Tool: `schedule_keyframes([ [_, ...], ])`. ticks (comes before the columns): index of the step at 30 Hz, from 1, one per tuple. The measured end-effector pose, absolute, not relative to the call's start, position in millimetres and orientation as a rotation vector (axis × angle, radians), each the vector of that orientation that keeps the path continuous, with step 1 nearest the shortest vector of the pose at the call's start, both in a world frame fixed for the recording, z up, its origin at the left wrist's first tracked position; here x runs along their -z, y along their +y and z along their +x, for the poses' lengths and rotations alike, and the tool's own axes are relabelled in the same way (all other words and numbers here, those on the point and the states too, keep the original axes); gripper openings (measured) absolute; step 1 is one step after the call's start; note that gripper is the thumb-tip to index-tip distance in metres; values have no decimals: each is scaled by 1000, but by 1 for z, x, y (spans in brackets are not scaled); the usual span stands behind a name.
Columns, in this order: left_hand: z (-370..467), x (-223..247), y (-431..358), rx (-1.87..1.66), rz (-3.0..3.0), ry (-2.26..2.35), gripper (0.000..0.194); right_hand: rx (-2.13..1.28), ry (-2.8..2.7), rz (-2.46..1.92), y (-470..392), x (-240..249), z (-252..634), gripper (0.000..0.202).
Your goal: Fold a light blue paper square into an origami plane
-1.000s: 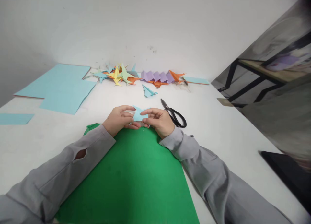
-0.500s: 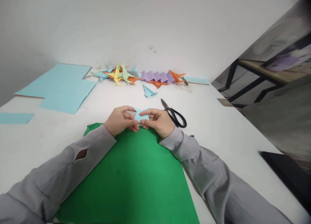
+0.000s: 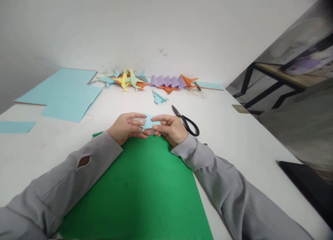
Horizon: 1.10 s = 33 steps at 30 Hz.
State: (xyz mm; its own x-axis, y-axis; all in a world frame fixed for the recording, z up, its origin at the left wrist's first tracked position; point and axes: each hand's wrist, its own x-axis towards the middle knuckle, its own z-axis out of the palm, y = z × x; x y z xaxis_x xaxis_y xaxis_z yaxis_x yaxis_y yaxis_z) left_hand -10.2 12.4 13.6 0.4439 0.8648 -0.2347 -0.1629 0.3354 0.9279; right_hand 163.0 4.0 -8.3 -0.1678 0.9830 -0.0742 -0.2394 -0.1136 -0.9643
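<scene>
A small folded piece of light blue paper (image 3: 148, 123) is held up between my two hands, over the far end of a green sheet (image 3: 137, 188). My right hand (image 3: 173, 129) pinches its right side between thumb and fingers. On the left side, my left hand (image 3: 126, 128) has its thumb and fingers around the paper's edge; the exact contact is partly hidden. Black-handled scissors (image 3: 191, 124) lie just beyond my right hand, blades pointing away to the left. A folded light blue paper plane (image 3: 159, 97) rests farther back on the white table.
Light blue paper sheets (image 3: 59, 90) lie at the back left, with a smaller blue strip (image 3: 17, 126) nearer. Folded paper shapes (image 3: 127, 81) and purple pleated paper (image 3: 166, 81) line the wall. A black flat object (image 3: 307, 184) sits at the right edge.
My left hand has shifted slightly left and its fingers have loosened and straightened. More of the blue paper's left side now shows. My right hand keeps its pinch.
</scene>
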Motion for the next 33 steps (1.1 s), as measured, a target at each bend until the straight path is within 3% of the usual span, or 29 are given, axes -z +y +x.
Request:
schedule_keyframes([
  [5,-8,-17,12,-825,1003,878,34,-1479,-1109,-1029,5,9,163,31],
  [10,-2,-13,9,-864,1136,950,44,-1493,-1137,-1030,6,7,161,30],
  [25,-4,-13,10,-862,1109,923,49,-1574,-1104,-913,6,9,161,31],
  [33,-5,-18,12,-833,958,911,38,-1670,-1342,-758,4,9,164,27],
])
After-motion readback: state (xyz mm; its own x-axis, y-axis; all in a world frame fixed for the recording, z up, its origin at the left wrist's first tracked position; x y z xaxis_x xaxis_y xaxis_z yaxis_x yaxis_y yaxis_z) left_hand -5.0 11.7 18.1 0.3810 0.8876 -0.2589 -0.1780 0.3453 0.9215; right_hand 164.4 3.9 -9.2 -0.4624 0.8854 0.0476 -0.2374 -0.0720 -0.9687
